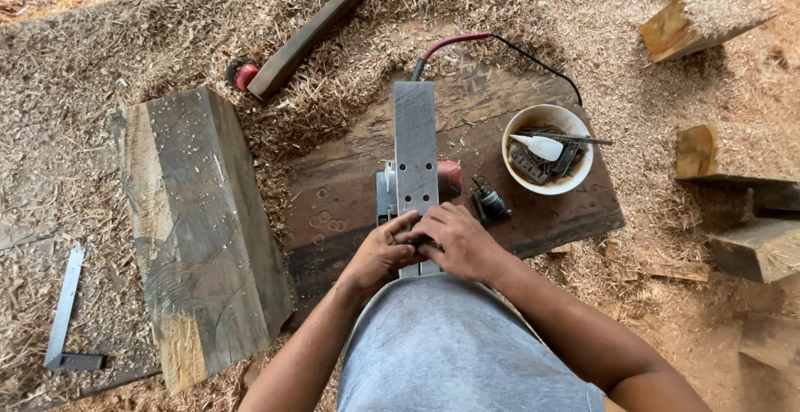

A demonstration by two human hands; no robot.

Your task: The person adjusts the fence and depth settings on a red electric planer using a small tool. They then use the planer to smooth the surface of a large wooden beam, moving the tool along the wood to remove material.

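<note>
Both hands are working at the near end of the planer (414, 158), lying sole-up on the board (533, 216): left hand (382, 254) and right hand (458, 241) are pinching something small on the sole (what, I cannot tell). Judging by that, adjustment is underway, unfinished. The bowl (512, 124) is crowding the board's right edge; the beam (200, 229) is flanking its left.

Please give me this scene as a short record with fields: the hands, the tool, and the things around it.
left hand: on the near end of the planer's sole
right hand: same spot, fingers meeting the left
planer: upside down on a dark board, grey sole up
bowl: white, right of planer, holds small parts
wood block: large, left of board
square: metal, far left
ground: covered with wood shavings
</note>
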